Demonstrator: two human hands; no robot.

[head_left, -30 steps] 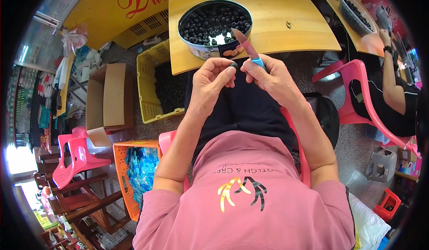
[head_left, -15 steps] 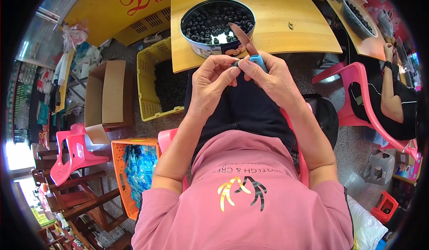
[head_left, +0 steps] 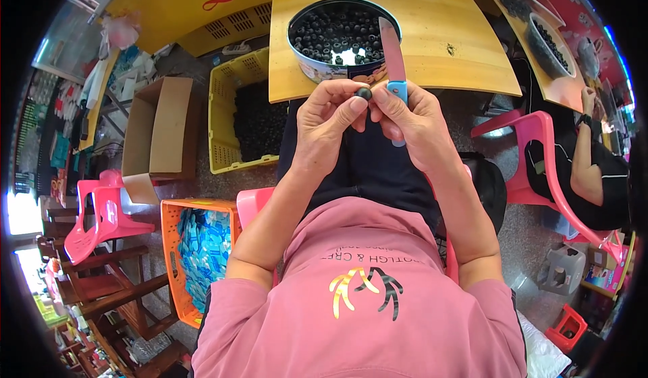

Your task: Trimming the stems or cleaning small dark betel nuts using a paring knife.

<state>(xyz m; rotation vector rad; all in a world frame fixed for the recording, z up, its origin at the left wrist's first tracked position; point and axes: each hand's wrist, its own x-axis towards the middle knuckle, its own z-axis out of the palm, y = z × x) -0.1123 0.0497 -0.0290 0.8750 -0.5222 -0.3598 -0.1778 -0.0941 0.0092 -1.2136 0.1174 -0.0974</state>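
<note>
A small dark round piece [head_left: 364, 94], bead-like, is pinched between the thumb and fingers of my left hand [head_left: 324, 125]. Beside it my right hand [head_left: 420, 118] is closed round the blue handle of a knife [head_left: 392, 54], whose blade points up and away from me. The right thumb and fingertips come close to the round piece; I cannot tell whether they touch it. Just beyond both hands stands a round tin [head_left: 312, 71] with many black round pieces in it, several showing a hole.
The tin is on a wooden table [head_left: 445, 20]. Left of my legs are a yellow crate [head_left: 219, 121] of dark pieces, a cardboard box [head_left: 169, 128] and an orange crate [head_left: 172, 270] of blue packets. At right, a person [head_left: 584, 175] sits near a pink chair [head_left: 550, 155].
The knife has swung more upright, its blade turning away from the round piece. That piece now shows more fully in my left fingers. The whole view has shifted slightly.
</note>
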